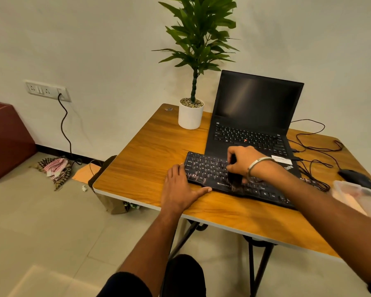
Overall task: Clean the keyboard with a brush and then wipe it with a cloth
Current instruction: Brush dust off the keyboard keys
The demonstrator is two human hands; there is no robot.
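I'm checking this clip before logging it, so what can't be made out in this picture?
- Brush: blurred, handle hidden inside the right hand, head view.
- Keyboard: right end covered by the right forearm.
- Plastic box: cut off by the right edge, contents unclear.
- Left hand: rests flat at the keyboard's left end.

One view only, worn on the head, looking forward and down from above the person's lap. The wide lens bends the bench edge and tilts the whole scene, the wall leaning off at the top. It sits close: both forearms run in from the bottom edge, the left hand and right hand near mid-frame over the keyboard. Facing the wall, it takes in the laptop and plant at the far side, with floor filling the left and the wall socket up there too.
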